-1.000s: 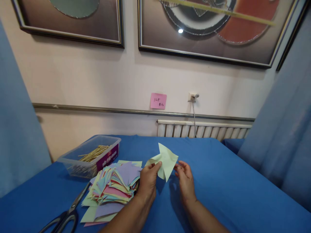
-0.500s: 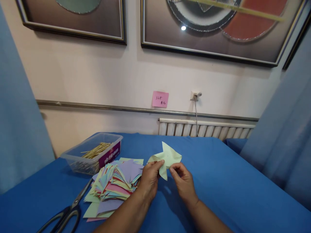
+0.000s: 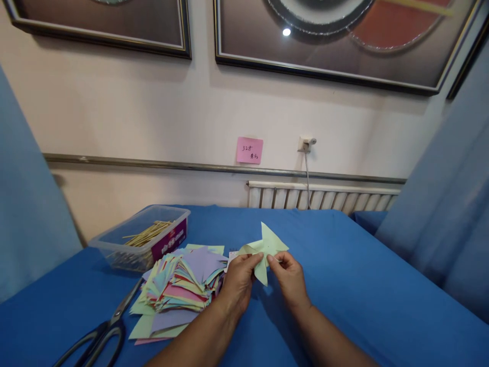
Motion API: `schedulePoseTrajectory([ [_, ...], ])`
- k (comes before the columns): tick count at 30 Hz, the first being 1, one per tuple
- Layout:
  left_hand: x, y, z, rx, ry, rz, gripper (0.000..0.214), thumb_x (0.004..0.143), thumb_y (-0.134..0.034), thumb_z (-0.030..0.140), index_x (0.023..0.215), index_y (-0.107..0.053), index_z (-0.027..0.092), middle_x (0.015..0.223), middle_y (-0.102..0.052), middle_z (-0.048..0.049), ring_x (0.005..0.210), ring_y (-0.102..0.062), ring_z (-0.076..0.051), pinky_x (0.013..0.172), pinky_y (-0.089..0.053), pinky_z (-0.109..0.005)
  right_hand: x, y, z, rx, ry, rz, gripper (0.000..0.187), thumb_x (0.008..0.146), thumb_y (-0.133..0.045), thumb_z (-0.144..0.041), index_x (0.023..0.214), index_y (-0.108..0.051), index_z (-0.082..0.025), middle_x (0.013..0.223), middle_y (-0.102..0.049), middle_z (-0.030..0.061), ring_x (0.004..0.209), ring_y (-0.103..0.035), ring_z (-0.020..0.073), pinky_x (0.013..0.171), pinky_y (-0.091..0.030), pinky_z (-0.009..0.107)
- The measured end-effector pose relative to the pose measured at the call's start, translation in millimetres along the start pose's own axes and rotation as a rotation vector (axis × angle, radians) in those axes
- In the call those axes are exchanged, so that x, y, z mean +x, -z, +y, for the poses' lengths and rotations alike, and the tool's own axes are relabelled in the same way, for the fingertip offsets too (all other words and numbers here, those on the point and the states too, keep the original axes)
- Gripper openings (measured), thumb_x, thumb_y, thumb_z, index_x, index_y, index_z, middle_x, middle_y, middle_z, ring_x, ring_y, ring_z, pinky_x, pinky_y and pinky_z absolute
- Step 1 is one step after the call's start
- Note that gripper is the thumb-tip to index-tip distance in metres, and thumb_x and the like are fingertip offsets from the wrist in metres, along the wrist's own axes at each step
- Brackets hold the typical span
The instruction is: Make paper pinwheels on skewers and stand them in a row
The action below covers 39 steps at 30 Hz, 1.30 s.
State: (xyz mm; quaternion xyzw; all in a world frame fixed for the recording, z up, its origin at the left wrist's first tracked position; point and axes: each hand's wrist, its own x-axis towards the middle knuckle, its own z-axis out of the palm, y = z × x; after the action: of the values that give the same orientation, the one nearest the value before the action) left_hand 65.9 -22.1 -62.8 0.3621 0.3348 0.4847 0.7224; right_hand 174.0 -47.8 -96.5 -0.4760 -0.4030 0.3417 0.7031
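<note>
A pale green paper pinwheel (image 3: 271, 240) is held up between my two hands above the blue-covered table. My left hand (image 3: 241, 275) pinches it near the middle from the left, thumb on the front face. From the right, my right hand (image 3: 289, 275) grips another blade, its thumb pressed close to the centre. Both hands are closed on the paper; the fingers behind it are hidden. To the left of my left hand lies a loose pile of coloured paper pieces (image 3: 183, 285), and a small whitish item (image 3: 231, 259) shows partly behind that hand.
Dark-handled scissors (image 3: 110, 326) lie at the lower left beside the pile. Behind them stands a clear plastic box (image 3: 114, 250) with thin wooden sticks (image 3: 147, 235). A radiator (image 3: 290, 196), a metal rail and a pink note (image 3: 249, 150) are along the wall.
My right thumb and fingers have moved in toward the pinwheel's centre, pressing the right blade. The pinwheel has turned slightly. The whitish item has come into view beside my left hand.
</note>
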Motion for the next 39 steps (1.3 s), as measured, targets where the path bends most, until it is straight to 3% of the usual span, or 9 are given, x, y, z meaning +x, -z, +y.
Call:
schedulePoseTrajectory([
  [39, 0.8, -1.4, -8.4, 0.08, -0.004, 0.063, 0.024, 0.056, -0.077, 0.031, 0.061, -0.062, 0.014, 0.053, -0.06, 0.0007, 0.048, -0.054, -0.011, 0.048, -0.04, -0.021, 1.6, -1.2, 1.6, -0.175, 0.066, 0.064, 0.026, 0.067, -0.067, -0.036, 0.059, -0.048, -0.019, 0.048, -0.042, -0.0073, 0.046, -0.038, 0.009, 0.043, -0.033, 0.021],
])
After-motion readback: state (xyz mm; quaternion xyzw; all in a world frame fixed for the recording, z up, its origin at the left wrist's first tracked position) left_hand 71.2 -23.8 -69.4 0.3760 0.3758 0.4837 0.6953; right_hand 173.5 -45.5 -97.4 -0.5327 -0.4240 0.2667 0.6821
